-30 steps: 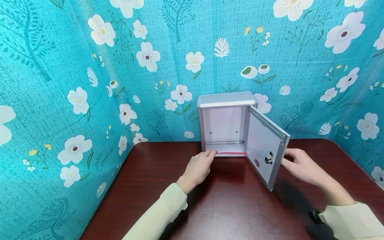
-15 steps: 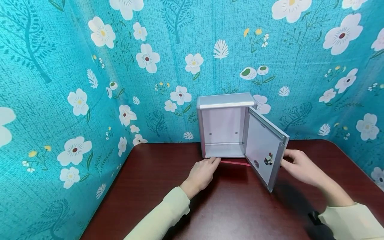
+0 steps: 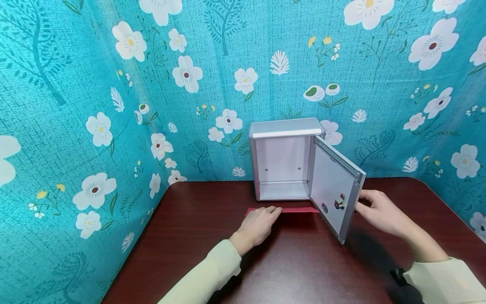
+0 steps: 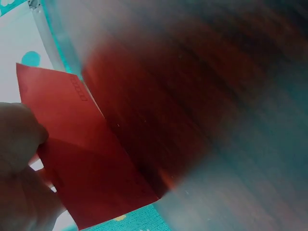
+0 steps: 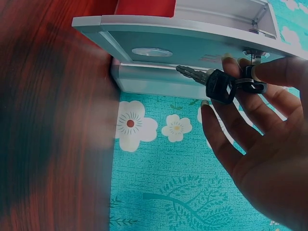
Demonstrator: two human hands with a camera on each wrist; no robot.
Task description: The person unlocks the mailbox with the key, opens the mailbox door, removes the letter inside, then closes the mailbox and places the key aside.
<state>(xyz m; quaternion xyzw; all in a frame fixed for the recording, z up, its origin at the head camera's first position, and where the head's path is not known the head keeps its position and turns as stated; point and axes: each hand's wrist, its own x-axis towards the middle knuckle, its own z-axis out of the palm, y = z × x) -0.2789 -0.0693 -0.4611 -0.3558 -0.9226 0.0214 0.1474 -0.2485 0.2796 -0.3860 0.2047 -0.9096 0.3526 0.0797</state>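
Observation:
In the head view my left hand (image 3: 258, 226) pinches a thin red envelope (image 3: 301, 210) just in front of a silver metal mailbox (image 3: 286, 127). The left wrist view shows the envelope's broad side (image 4: 91, 149), with a printed row of small boxes at one corner. The mailbox's door (image 3: 330, 185) hangs open to the right, its lock (image 3: 339, 202) showing on the inside. My right hand (image 3: 383, 213) is at the door's outer face. The right wrist view shows its thumb and fingers pinching a black-headed key in that lock; a second key (image 5: 220, 86) dangles from the ring.
The mailbox stands at the back of a dark red-brown table (image 3: 300, 270). Behind it and to the left hangs a teal flowered cloth (image 3: 205, 139). The open door juts out over the table toward me.
My left hand has drawn the red envelope out of the mailbox, toward me and slightly down. It now lies in front of the mailbox's lower edge. The right hand and door have stayed put.

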